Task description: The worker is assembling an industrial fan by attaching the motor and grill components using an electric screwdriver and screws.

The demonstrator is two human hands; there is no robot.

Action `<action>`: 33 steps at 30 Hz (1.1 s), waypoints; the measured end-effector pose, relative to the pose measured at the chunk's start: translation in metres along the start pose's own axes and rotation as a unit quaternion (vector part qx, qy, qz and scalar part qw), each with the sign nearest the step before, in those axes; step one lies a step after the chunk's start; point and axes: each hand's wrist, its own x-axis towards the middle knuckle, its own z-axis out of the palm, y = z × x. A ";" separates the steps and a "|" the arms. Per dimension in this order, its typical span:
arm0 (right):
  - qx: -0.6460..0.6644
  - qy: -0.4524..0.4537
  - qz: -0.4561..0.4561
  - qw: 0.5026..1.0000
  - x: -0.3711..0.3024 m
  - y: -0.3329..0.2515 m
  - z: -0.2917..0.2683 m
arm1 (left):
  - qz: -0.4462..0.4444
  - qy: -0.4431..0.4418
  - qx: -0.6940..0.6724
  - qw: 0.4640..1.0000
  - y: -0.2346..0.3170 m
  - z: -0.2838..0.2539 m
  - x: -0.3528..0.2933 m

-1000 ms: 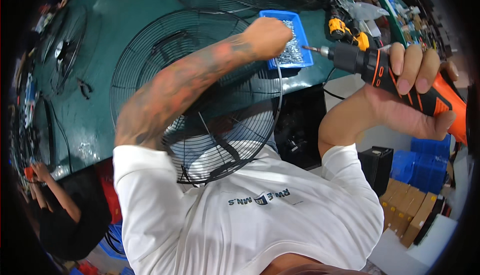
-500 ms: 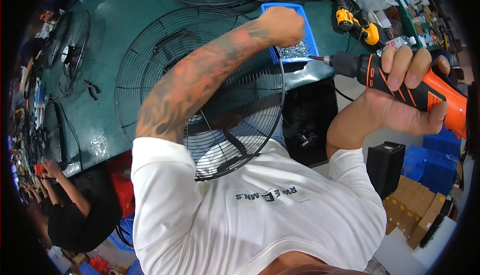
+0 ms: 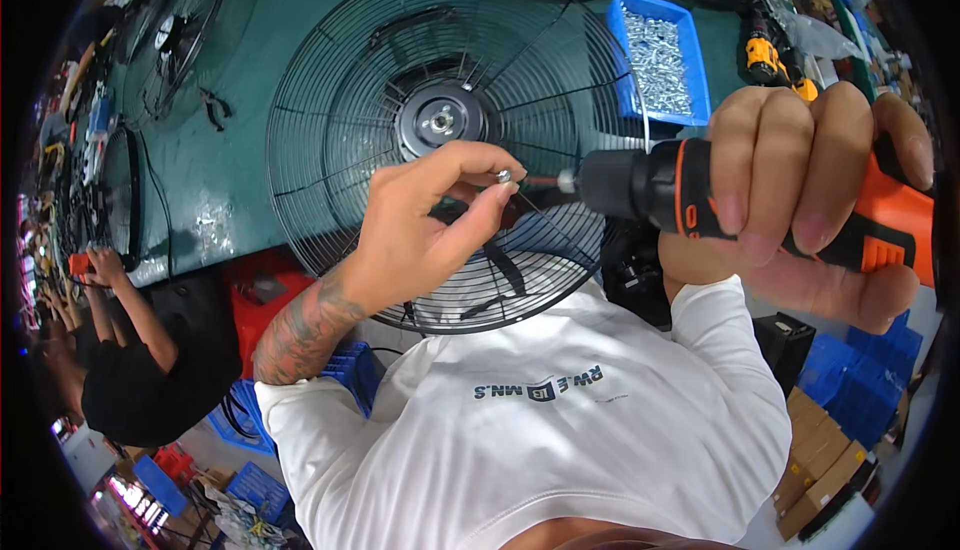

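Observation:
My left hand (image 3: 415, 225) pinches a small silver screw (image 3: 503, 177) between thumb and fingertips, above a round black wire fan guard (image 3: 340, 150). In my right hand (image 3: 800, 190) is an orange and black cordless screwdriver (image 3: 650, 185), gripped round its body. Its bit (image 3: 543, 181) points left at the screw; I cannot tell whether they touch. A dark round hub (image 3: 443, 122) shows in the middle of the guard, just beyond my left hand. The guard rests partly on the green table and overhangs the near edge.
A blue bin (image 3: 618, 60) of loose screws stands right of the guard. Farther right lies a yellow and black drill (image 3: 763, 55). Pliers (image 3: 214, 110) and another fan guard (image 3: 180, 30) lie to the left. A co-worker in a dark shirt (image 3: 155, 380) sits at the left.
My left hand has come out of the screw bin and back over the guard, now with a screw. The screwdriver has moved left, its bit close to that screw. The view has shifted.

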 end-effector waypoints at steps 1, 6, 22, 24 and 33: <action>0.008 -0.013 0.002 1.000 0.004 0.007 0.003 | 0.035 0.011 0.021 0.999 -0.002 -0.003 -0.006; 0.028 -0.057 0.032 0.997 0.018 0.032 0.021 | 0.114 0.044 0.060 0.991 -0.012 -0.016 -0.027; 0.046 -0.077 0.112 0.990 0.015 0.067 0.033 | 0.140 0.008 0.102 0.985 -0.032 -0.020 -0.043; 0.046 -0.082 0.129 0.987 0.013 0.068 0.031 | 0.143 -0.050 0.081 0.985 -0.033 -0.023 -0.044; -0.074 0.020 0.198 0.977 -0.023 0.107 0.014 | -0.032 0.305 0.376 0.874 -0.059 -0.105 -0.064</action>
